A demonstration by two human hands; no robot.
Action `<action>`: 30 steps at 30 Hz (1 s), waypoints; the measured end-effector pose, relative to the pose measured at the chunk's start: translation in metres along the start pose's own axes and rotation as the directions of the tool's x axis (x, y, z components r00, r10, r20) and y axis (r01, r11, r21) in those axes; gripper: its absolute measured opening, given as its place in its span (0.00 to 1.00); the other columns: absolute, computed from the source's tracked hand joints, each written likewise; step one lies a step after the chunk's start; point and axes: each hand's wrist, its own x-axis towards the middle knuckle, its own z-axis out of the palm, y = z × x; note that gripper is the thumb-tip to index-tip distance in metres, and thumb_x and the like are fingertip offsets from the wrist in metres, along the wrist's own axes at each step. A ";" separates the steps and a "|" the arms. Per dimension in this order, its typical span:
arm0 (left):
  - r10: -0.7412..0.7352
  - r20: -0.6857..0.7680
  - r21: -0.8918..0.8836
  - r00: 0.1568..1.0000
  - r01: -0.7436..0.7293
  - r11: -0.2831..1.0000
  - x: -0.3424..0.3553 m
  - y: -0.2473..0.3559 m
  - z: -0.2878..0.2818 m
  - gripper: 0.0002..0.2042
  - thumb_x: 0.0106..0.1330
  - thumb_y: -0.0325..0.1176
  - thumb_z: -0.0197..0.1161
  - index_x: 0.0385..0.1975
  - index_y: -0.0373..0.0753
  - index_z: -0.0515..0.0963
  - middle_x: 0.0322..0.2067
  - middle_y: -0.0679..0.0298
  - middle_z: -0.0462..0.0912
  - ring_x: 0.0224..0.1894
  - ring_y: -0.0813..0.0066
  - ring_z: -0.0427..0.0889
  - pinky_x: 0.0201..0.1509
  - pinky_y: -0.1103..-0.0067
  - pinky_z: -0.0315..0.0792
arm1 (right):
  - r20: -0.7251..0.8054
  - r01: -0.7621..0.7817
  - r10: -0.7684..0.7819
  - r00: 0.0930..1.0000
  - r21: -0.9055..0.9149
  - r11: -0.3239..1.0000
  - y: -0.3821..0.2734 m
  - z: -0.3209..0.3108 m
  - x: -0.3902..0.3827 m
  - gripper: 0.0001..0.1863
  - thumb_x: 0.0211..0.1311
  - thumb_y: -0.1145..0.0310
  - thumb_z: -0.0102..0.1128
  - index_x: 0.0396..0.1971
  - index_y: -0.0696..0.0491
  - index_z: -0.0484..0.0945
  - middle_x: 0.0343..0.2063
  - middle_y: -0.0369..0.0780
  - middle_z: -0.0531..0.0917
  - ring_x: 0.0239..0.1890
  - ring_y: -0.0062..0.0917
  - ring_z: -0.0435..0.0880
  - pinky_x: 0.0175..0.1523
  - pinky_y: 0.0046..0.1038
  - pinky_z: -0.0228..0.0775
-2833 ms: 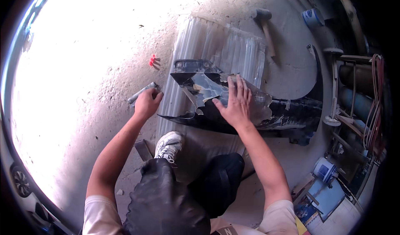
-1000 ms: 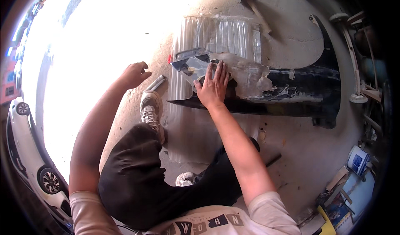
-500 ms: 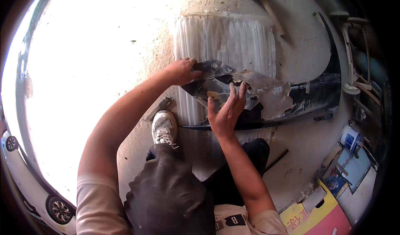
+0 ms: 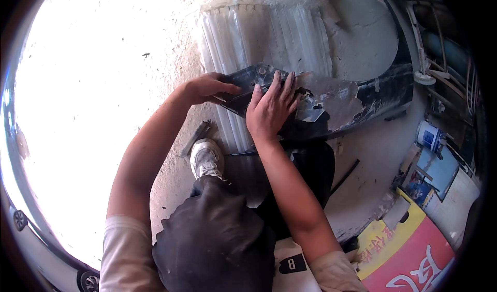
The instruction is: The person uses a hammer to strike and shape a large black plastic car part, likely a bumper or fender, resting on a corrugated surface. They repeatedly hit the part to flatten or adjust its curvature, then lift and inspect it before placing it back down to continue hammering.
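Note:
My left hand (image 4: 209,88) is closed round the left end of a black car fender (image 4: 388,98), fingers over its bracket. Just to its right, my right hand (image 4: 272,103) lies on the fender with fingers extended. The fender has patchy grey and cracked, peeling areas and rests on a ribbed translucent plastic sheet (image 4: 264,33) on the concrete. A metal bar-shaped tool (image 4: 194,137) lies below my left wrist, beside my white shoe (image 4: 207,160).
A long-handled hammer (image 4: 326,5) lies at the top. A metal frame (image 4: 419,43), white-blue bucket (image 4: 429,137), panels and a yellow-red board (image 4: 396,245) crowd the right side. A white car (image 4: 39,240) is at lower left. Sunlit concrete spans the left.
My left hand has come from beside the tool, through the air, onto the fender's left end and now grips it. My right hand lifted slightly and has settled back on the fender.

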 end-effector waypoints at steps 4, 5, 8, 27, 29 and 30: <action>0.036 0.088 0.103 0.996 -0.045 0.994 -0.003 0.001 -0.007 0.29 0.53 0.39 0.77 0.52 0.34 0.72 0.43 0.63 0.80 0.45 0.77 0.78 0.48 0.76 0.76 | -0.025 -0.001 0.000 1.000 -0.020 1.000 -0.005 0.004 0.001 0.29 0.66 0.57 0.54 0.62 0.58 0.64 0.64 0.57 0.64 0.69 0.50 0.59 0.70 0.56 0.44; 0.053 0.082 0.137 0.995 -0.064 0.988 -0.005 0.002 -0.007 0.29 0.52 0.37 0.77 0.52 0.34 0.72 0.43 0.63 0.80 0.46 0.77 0.79 0.48 0.76 0.76 | -0.024 0.002 -0.003 1.000 -0.026 1.000 -0.006 0.005 0.002 0.29 0.66 0.57 0.54 0.62 0.57 0.64 0.64 0.56 0.64 0.70 0.50 0.59 0.70 0.56 0.44; 0.063 0.052 0.156 0.997 -0.070 0.985 -0.003 0.006 -0.005 0.30 0.49 0.32 0.79 0.51 0.32 0.71 0.42 0.62 0.80 0.45 0.76 0.79 0.47 0.76 0.77 | -0.017 0.004 -0.005 1.000 -0.051 0.999 -0.007 0.007 0.003 0.30 0.66 0.56 0.56 0.63 0.54 0.65 0.65 0.55 0.64 0.70 0.49 0.58 0.69 0.57 0.44; 0.188 -0.161 0.174 0.969 -0.159 0.972 0.001 0.000 0.007 0.30 0.44 0.41 0.81 0.42 0.28 0.75 0.30 0.60 0.81 0.31 0.74 0.81 0.29 0.80 0.76 | 0.033 0.059 -0.054 0.998 -0.170 0.984 -0.003 0.015 0.001 0.27 0.66 0.52 0.55 0.61 0.49 0.70 0.65 0.48 0.66 0.71 0.50 0.56 0.69 0.61 0.41; 0.136 -0.176 0.051 0.975 -0.129 0.990 0.004 -0.010 0.006 0.28 0.50 0.45 0.78 0.41 0.28 0.76 0.29 0.61 0.81 0.30 0.75 0.81 0.29 0.81 0.75 | 0.045 0.048 -0.042 0.998 -0.145 0.988 -0.004 0.014 0.001 0.25 0.67 0.53 0.54 0.59 0.50 0.71 0.64 0.47 0.67 0.71 0.49 0.56 0.69 0.61 0.41; 0.127 -0.203 -0.013 0.971 -0.132 0.991 0.008 -0.018 0.007 0.27 0.54 0.47 0.75 0.43 0.30 0.76 0.30 0.62 0.81 0.30 0.76 0.81 0.29 0.81 0.74 | 0.045 0.036 -0.030 0.999 -0.130 0.991 -0.005 0.014 0.002 0.23 0.67 0.55 0.53 0.58 0.50 0.72 0.64 0.45 0.68 0.71 0.48 0.57 0.69 0.60 0.41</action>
